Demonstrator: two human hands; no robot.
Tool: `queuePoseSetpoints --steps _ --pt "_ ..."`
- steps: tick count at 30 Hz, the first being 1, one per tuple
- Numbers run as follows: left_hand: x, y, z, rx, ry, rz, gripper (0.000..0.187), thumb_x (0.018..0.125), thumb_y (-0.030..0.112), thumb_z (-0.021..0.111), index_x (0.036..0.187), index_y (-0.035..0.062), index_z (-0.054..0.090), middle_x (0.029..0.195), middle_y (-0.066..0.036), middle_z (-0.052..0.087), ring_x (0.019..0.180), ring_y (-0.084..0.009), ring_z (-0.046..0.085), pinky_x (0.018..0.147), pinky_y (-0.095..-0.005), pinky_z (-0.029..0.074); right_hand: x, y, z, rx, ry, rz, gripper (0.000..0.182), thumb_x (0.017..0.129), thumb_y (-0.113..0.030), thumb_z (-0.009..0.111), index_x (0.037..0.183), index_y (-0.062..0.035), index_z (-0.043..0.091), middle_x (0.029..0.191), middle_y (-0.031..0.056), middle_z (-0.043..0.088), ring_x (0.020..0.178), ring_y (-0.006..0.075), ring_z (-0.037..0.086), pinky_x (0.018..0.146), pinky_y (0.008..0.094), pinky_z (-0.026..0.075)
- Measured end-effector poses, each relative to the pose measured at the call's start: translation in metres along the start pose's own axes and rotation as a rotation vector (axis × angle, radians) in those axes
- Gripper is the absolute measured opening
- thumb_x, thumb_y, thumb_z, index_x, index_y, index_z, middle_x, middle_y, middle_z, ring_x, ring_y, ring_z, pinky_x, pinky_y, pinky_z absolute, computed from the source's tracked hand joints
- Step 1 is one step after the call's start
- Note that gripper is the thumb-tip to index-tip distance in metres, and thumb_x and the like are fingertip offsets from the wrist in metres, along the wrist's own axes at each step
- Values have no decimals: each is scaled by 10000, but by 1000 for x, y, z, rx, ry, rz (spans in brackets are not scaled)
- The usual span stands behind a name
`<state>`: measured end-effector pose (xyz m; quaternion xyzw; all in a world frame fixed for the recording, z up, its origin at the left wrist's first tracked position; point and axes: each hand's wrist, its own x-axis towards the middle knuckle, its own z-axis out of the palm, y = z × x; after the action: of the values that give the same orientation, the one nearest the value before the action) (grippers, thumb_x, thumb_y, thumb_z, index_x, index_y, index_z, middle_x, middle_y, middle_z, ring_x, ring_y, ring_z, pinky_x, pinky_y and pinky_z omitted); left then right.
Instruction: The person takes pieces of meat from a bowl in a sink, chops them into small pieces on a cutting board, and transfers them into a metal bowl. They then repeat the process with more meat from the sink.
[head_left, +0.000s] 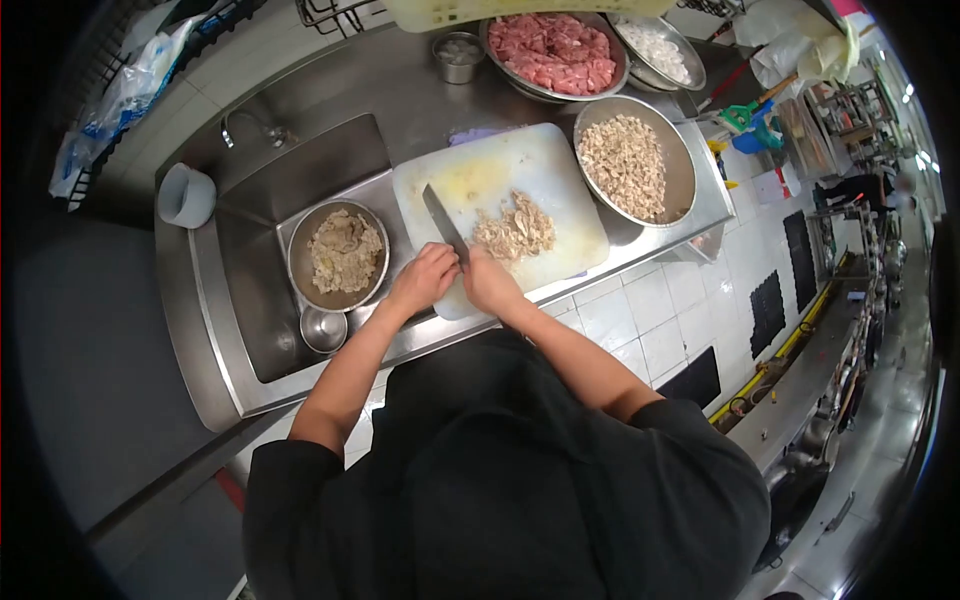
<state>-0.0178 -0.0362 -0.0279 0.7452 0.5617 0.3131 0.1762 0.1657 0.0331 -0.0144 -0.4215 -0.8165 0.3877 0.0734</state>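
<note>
My right hand (489,283) is closed round the handle end of a knife (441,217), whose blade points up and left over a white cutting board (570,215). Close beside it, my left hand (424,277) has its fingers curled in at the knife's lower end; what they pinch, if anything, is hidden. A heap of chopped pale-brown food (515,230) lies on the board, just right of the blade. To the left, a metal bowl (297,268) holds a mound of finely minced, pale-brown food (343,250).
At the board's right stands a large bowl (680,160) of chopped pale pieces. Behind are a bowl (622,70) of raw meat, a bowl (690,62) of white pieces and a small metal cup (459,72). A sink (265,340) with a faucet (275,133) lies left.
</note>
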Motion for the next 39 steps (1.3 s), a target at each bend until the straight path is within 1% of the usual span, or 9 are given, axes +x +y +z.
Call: queuePoseSetpoints --steps 3,6,11,16,20,24,30,34,39 --pt "-10 0 1 -105 37 -146 236 903 129 762 1059 2 638 1213 -151 608 1135 -374 618 928 -428 549 28 4 -16 25 -76 24 291 1017 -180 556 1167 66 517 946 371 700 945 543 688 867 612 531" --pt "-7 11 -19 30 123 26 272 895 139 776 1102 6 660 1225 -128 624 1154 -356 611 956 -423 537 33 8 -41 -108 -117 -26 262 1023 -166 538 1163 54 521 943 344 710 927 532 694 849 606 536" --pt "-18 0 0 69 86 -28 311 874 111 787 1145 1 679 1201 -133 650 1136 -345 629 952 -423 548 -3 -13 -61 -222 -102 -13 248 981 -101 538 1184 39 518 994 332 723 934 506 713 845 596 545" --pt "2 3 13 21 110 -56 253 877 96 773 1105 9 708 1181 -134 674 1122 -345 634 939 -436 553 -34 -45 -66 -335 -291 143 245 942 -31 520 1181 20 516 968 318 727 939 485 727 822 586 564" --pt "6 1 11 14 53 -73 237 878 84 762 1097 7 714 1184 -142 678 1107 -351 640 941 -435 556 -12 -22 -36 -260 -156 49 244 944 -18 528 1180 40 508 984 328 729 950 482 735 839 573 573" --pt "11 -2 -4 -52 -8 -21 212 892 61 709 1095 2 730 1190 -121 689 1118 -328 634 936 -430 557 18 -23 -54 -209 -195 -1 256 939 -15 526 1187 44 502 997 341 725 964 488 732 846 565 575" --pt "9 -14 -3 -23 -39 -32 206 881 35 708 1082 20 751 1178 -127 708 1125 -334 658 954 -419 565 2 -24 -31 -239 -165 113 302 927 -25 535 1217 50 495 1005 362 712 990 500 718 865 578 563" --pt "12 -16 -4 37 -55 -22 180 888 57 703 1057 29 760 1157 -116 720 1116 -321 664 942 -411 572 21 -20 -51 -220 -240 8 326 940 -47 511 1249 54 485 985 380 704 964 521 712 872 602 550" --pt "10 -18 -1 26 -37 -22 172 870 36 690 1026 33 762 1134 -100 729 1097 -309 671 924 -412 577 8 -5 -9 -127 -88 90 357 941 -43 503 1275 85 501 974 392 697 933 536 704 848 606 550"
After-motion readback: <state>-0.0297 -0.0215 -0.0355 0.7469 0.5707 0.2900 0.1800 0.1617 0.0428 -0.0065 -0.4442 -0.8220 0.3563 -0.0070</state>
